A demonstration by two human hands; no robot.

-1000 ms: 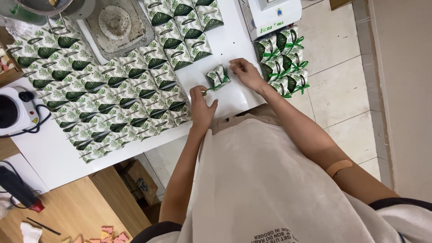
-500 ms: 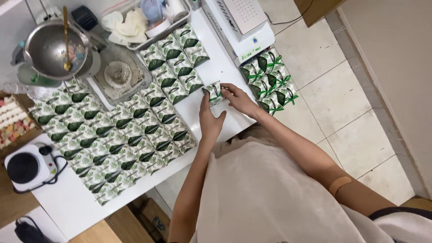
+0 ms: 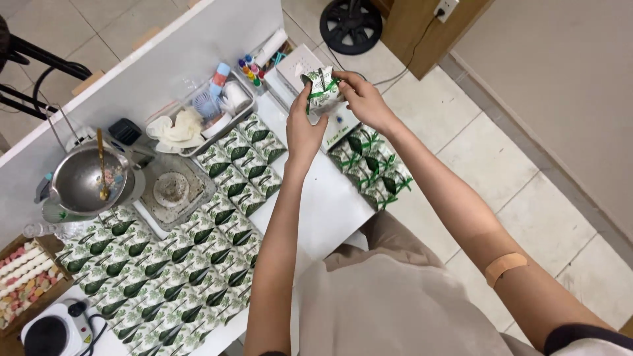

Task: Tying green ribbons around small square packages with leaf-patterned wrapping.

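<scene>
Packet [image 3: 322,89] raised off table, both hands

A small leaf-printed packet [image 3: 322,89] is partly covered by the fingers of the left hand [image 3: 303,128] and right hand [image 3: 361,99], so its lower part and back cannot be seen. The white machine [image 3: 310,69] behind it is half hidden by both hands. The rows of packets [image 3: 165,277] run off the bottom edge. The hot plate [image 3: 49,333] and the tray of sweets [image 3: 23,280] are cut off at the left corner. Contents of the metal bowl [image 3: 86,178] are too blurred to tell
</scene>
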